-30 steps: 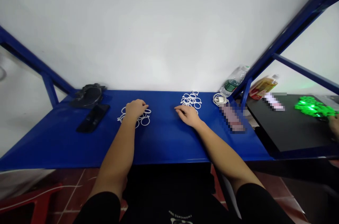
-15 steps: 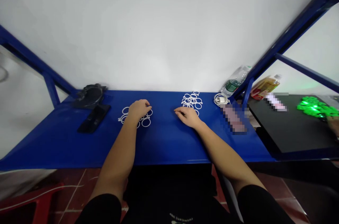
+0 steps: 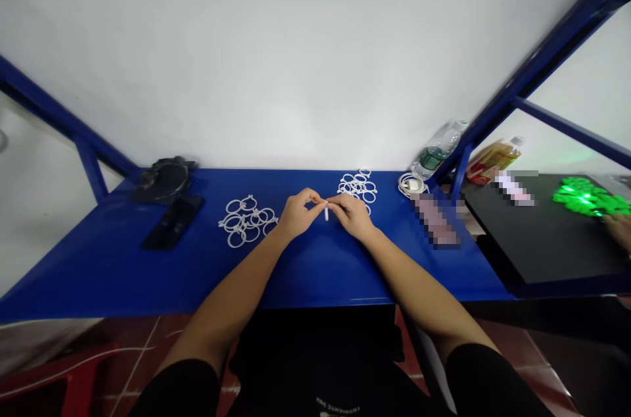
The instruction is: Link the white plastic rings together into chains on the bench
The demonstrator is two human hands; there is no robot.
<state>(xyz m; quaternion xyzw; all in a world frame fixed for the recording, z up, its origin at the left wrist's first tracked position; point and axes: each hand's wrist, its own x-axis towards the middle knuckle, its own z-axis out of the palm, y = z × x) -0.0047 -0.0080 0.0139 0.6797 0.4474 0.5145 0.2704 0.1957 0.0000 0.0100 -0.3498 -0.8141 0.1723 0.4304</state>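
Fingertips meet at the middle of the blue table point(image 3: 315, 272), where my left hand point(image 3: 299, 212) and my right hand point(image 3: 352, 213) pinch a small white ring point(image 3: 326, 214) between them. It shows edge-on, as a short white strip hanging below the fingers. To the left of my left hand lies a loose cluster of white rings with small knobs point(image 3: 244, 223). Just behind my right hand is a second pile of similar white rings point(image 3: 359, 187), partly hidden by that hand.
A black phone-like slab point(image 3: 173, 223) and a dark round object point(image 3: 165, 180) lie at left. At right are a coiled white cable point(image 3: 413, 185), a plastic bottle point(image 3: 436, 155) and a blurred flat item point(image 3: 436, 220). Another person's hand point(image 3: 618, 229) is near glowing green pieces point(image 3: 584, 196).
My left hand has moved right from the left ring cluster to meet my right hand. A white ring now shows between their fingertips. My right hand has hardly moved.
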